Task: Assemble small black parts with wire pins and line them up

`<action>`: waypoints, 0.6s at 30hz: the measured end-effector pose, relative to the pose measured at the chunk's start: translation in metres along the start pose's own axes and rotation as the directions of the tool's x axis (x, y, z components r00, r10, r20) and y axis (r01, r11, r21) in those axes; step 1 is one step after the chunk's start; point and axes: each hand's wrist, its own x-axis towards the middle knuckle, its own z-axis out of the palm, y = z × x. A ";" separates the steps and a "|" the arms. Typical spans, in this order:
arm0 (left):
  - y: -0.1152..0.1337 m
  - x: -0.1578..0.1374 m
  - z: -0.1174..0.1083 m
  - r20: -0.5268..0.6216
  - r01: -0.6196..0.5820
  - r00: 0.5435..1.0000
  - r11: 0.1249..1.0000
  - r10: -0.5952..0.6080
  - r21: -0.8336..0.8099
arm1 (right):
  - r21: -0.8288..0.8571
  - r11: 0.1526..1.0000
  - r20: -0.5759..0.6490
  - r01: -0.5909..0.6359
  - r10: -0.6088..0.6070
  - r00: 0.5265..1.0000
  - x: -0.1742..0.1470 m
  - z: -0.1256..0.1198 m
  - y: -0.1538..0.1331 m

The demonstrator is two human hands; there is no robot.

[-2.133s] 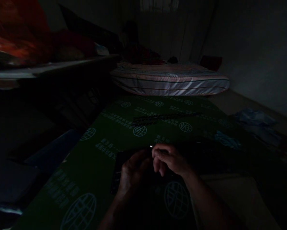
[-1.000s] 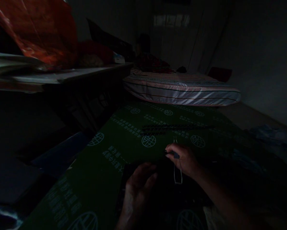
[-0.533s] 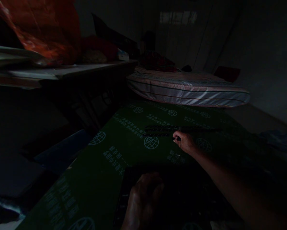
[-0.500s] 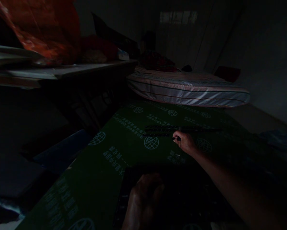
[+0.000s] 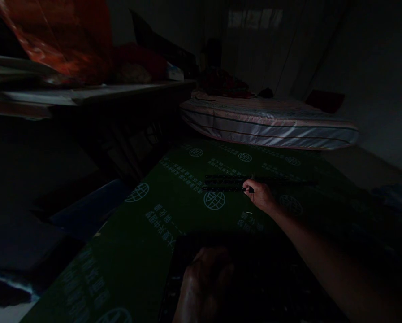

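Note:
The room is very dark. A black keyboard [image 5: 182, 244] lies on the green board [image 5: 130, 237] close to me, its details mostly lost in shadow. My left hand [image 5: 204, 273] rests over its left part with curled fingers, and what they hold, if anything, is hidden. Farther out, my right hand [image 5: 259, 195] pinches a small black keycap [image 5: 247, 190]. It is at the end of the nearest of several rows of black keycaps [image 5: 221, 182] laid out on the board. The fingers partly cover the rows there.
Beyond the board lies a mattress with a striped cover [image 5: 271, 123]. On the left, a table [image 5: 96, 95] carries an orange bag [image 5: 69, 40] and a small white box [image 5: 175, 72]. A dark blue object [image 5: 89, 206] stands beside the board's left edge. A thin pale sliver [image 5: 248, 212] lies near my right wrist.
My right hand has moved slightly away from me, bringing the keycap up to the end of the nearest row. My left hand has stayed on the keyboard. The view has shifted slightly.

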 end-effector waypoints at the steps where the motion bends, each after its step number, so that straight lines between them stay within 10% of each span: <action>1: -0.001 0.000 0.000 -0.002 -0.008 1.000 1.000 0.008 0.005 | -0.008 1.000 0.000 0.000 0.000 1.000 0.001 0.000 0.000; 18: -0.004 0.002 0.002 -0.026 -0.056 0.998 0.998 0.056 0.016 | -0.011 1.000 0.015 0.016 -0.015 1.000 0.004 0.001 0.002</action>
